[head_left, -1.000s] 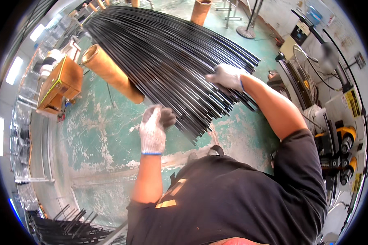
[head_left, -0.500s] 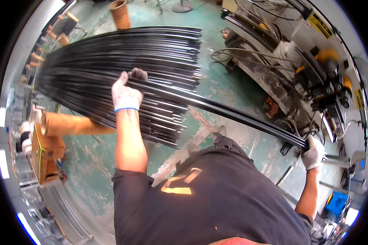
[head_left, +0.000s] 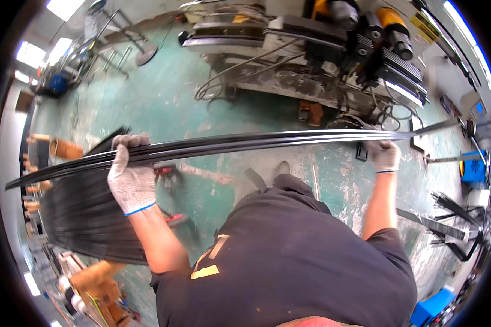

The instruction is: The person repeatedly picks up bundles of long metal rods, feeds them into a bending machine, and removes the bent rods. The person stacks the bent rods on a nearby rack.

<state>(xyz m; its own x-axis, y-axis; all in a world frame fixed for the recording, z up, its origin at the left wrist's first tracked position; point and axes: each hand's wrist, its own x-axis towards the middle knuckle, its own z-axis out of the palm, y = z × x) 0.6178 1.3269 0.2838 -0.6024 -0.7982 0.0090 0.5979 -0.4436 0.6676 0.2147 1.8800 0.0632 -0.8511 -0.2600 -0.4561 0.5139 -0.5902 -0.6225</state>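
Note:
A small bundle of long, thin black bars [head_left: 245, 143] spans the view from left to right at about waist height. My left hand [head_left: 132, 177], in a white knit glove with a blue cuff, is closed round the bundle toward its left part. Farther along, my gloved right hand [head_left: 385, 156] grips the bars from below; some of its fingers are hidden behind them. A large stack of similar black bars [head_left: 87, 218] lies at the left, below the bundle and partly covered by my left hand and arm.
A long machine bench [head_left: 289, 90] with hanging cables and yellow-and-black motors [head_left: 393, 32] stands ahead. Brown cardboard tubes [head_left: 95, 275] are beside the stack. At the right are a rack with black bars [head_left: 453, 229] and a blue box [head_left: 473, 168]. Green, worn floor [head_left: 163, 109] lies between.
Both hands have lifted the bundle off the stack. My body has turned right, so the stack now sits farther left and the machine bench is straight ahead.

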